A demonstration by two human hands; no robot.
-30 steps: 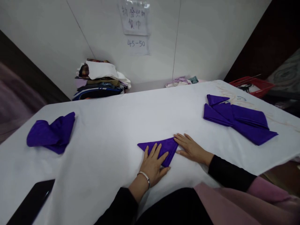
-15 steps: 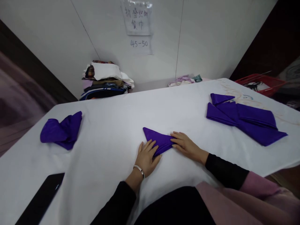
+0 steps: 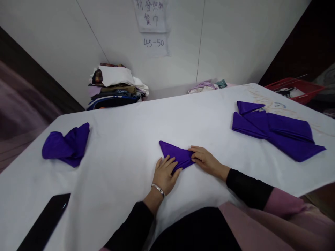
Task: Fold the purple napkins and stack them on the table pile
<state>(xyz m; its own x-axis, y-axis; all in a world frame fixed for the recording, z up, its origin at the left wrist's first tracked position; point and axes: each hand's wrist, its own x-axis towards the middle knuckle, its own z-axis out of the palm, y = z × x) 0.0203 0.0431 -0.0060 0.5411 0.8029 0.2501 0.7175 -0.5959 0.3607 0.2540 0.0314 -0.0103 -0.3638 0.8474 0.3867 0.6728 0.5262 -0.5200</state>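
Purple cloth [image 3: 175, 152], white tablecloth [image 3: 125, 143]

A single camera rides on the person's head, facing forward and tilted down over the white tabletop [image 3: 125, 139]. Its wide view takes in the black garment front [image 3: 195, 230] up close at six o'clock and reaches the pale wall [image 3: 235, 42] at twelve, where the top edge crops a handwritten sheet [image 3: 151, 15]. The black sleeves enter toward seven [image 3: 131, 223] and four o'clock [image 3: 250, 188]. The fingers [image 3: 166, 163] and purple cloth [image 3: 176, 152] sit at middle range, just below centre. The wall's seams lean together downward.
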